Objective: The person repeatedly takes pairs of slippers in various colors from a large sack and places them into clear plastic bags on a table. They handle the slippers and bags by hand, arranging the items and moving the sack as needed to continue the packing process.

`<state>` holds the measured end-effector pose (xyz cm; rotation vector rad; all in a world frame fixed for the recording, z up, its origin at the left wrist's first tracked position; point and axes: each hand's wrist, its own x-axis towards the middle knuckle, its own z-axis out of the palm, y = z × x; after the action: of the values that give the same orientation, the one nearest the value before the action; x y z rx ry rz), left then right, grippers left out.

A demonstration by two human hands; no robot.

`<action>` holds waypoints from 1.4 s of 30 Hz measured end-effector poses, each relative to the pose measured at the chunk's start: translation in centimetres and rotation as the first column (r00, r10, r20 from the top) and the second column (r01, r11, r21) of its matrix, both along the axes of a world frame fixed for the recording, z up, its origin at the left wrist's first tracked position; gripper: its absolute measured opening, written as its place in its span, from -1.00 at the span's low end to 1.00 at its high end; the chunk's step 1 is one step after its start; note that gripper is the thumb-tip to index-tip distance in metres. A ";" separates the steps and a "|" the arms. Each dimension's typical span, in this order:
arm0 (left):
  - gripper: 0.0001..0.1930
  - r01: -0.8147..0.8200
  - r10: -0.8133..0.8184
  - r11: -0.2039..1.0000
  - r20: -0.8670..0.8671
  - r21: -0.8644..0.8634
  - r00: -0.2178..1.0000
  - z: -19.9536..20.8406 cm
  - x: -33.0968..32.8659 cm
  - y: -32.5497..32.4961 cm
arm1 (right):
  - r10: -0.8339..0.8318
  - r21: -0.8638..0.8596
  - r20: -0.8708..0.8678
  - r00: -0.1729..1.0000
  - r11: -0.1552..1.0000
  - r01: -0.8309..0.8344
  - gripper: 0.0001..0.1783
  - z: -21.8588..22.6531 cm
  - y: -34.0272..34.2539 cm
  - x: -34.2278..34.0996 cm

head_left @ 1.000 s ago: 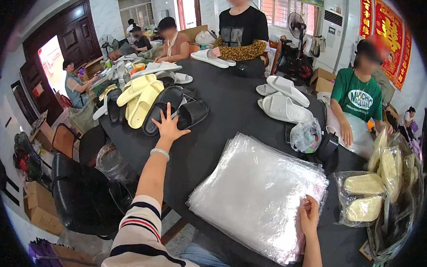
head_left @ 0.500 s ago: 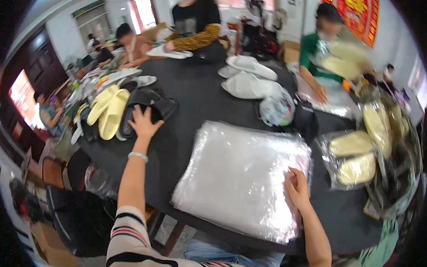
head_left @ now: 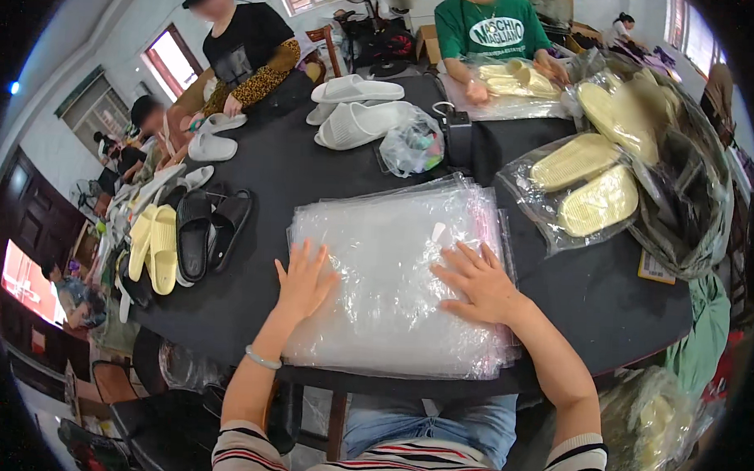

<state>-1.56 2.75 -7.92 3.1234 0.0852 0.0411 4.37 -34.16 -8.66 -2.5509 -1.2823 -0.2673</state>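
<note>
A thick stack of clear plastic bags (head_left: 375, 277) lies on the black table in front of me. My left hand (head_left: 305, 281) rests flat on the stack's left edge, fingers spread. On its right part lies my right hand (head_left: 479, 285), open too, palm down with fingers apart. Neither hand grips anything. To the left of the stack stand black slippers (head_left: 196, 233) and pale yellow slippers (head_left: 162, 245). Beyond the stack are light grey slippers (head_left: 356, 123) and a knotted clear bag (head_left: 413, 145) with small coloured things inside.
Bagged yellow slippers (head_left: 598, 202) lie at the right, beside a large dark plastic sack (head_left: 685, 221). A small black box-shaped thing (head_left: 458, 137) stands behind the stack. Across the table, a person in green (head_left: 492, 28) handles bagged yellow slippers; a person in black (head_left: 242, 44) handles light slippers.
My left hand has moved from the black slippers onto the bag stack. My right hand has spread out flat on it. The view has shifted; the person in green has lowered the yellow slippers to the table.
</note>
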 end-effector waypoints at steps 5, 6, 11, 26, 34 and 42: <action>-0.31 0.033 -0.031 0.999 0.070 -0.027 0.997 -3.1 0.3 0.5 | -0.022 -0.025 -0.034 0.999 0.999 0.021 -0.28 -1.7 0.1 0.0; -0.31 0.042 -0.040 0.998 0.073 -0.038 0.997 -3.3 0.5 0.6 | -0.009 -0.009 -0.064 0.998 1.000 0.009 -0.29 -1.6 -0.2 0.0; -0.38 0.079 0.044 0.738 0.165 -0.671 0.985 -3.3 0.7 4.3 | -0.161 0.321 -0.085 0.983 0.930 0.180 -0.32 -1.5 -2.0 3.3; -0.32 0.116 -0.011 0.812 0.184 -0.572 0.983 -4.5 0.8 5.0 | -0.486 0.416 -0.124 0.865 0.766 0.490 -0.38 -2.0 -3.7 4.8; -0.35 0.102 -0.023 0.903 0.190 -0.418 0.981 -4.0 0.3 3.3 | -0.550 0.501 0.398 0.734 0.801 0.328 -0.40 3.0 -6.6 4.4; -0.30 0.064 0.010 0.934 0.204 -0.351 0.979 -4.5 0.3 4.3 | -0.715 0.294 0.379 0.588 0.695 0.656 -0.75 5.7 -10.7 5.7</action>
<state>-1.27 7.03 -12.43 2.7375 0.0403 0.3078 10.07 -44.90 -2.92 -2.8403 -0.2498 -1.1479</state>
